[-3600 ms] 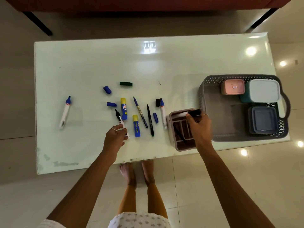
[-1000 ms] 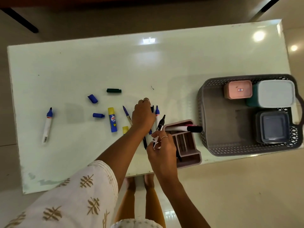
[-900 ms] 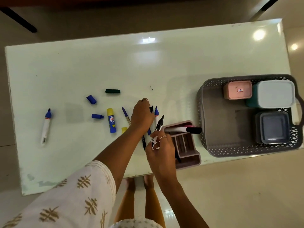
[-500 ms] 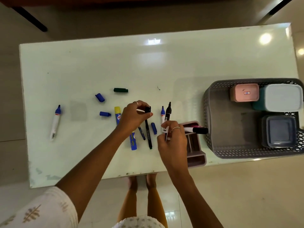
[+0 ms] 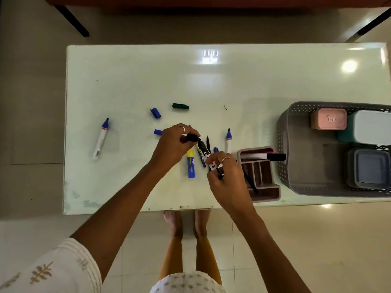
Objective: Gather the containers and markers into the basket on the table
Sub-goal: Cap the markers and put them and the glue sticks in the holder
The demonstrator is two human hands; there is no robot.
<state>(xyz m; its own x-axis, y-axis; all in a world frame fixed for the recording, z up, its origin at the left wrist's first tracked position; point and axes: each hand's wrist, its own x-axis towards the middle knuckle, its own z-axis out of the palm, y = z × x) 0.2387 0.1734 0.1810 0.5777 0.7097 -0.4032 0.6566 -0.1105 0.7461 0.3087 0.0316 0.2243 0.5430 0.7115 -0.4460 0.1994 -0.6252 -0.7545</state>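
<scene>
My right hand [image 5: 227, 178] grips a black-and-white marker [image 5: 204, 151] by its body. My left hand [image 5: 172, 144] pinches a black cap [image 5: 192, 138] right at that marker's tip. A grey basket [image 5: 284, 144] at the table's right holds a pink box [image 5: 328, 119], a white-lidded teal box [image 5: 371, 127] and a grey box [image 5: 371, 168]. A pink organiser [image 5: 262, 176] stands beside the basket with a black-capped marker [image 5: 274, 156] lying across its top. Loose on the table lie blue markers [image 5: 101, 137] [image 5: 228, 140], a glue stick [image 5: 191, 164], blue caps [image 5: 156, 113] and a green cap [image 5: 180, 106].
The pale green table [image 5: 211, 81] has its near edge just above my feet. A thin black pen [image 5: 208, 142] and a blue pen lie between my hands. Dark furniture legs [image 5: 72, 20] stand on the floor beyond the far edge.
My left hand picked a black cap off the table and brought it to the tip of the marker in my right hand. The marker tilted to the left to meet it.
</scene>
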